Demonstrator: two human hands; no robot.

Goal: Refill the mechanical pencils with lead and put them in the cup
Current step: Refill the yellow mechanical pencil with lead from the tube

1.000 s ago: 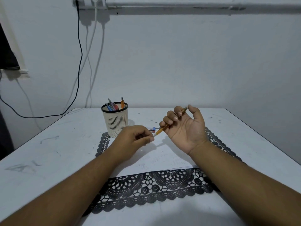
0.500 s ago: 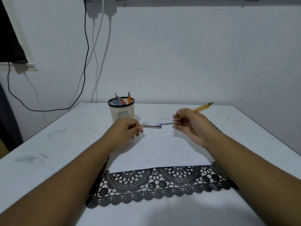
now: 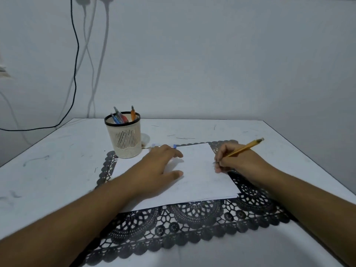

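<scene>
Right hand (image 3: 238, 162) gripping yellow pencil (image 3: 243, 148) tip-down on paper (image 3: 200, 182), left hand (image 3: 158, 166) flat, fingers spread, beside lead tube (image 3: 174, 146) (cup (image 3: 124, 137) just left, holding pens).

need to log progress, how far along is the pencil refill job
Done: several pencils already stand in the mesh cup. In hand: the right hand holds a yellow mechanical pencil, tip down on the white paper; the left hand rests flat by the lead case. Left: this pencil still has to go into the cup.
</scene>
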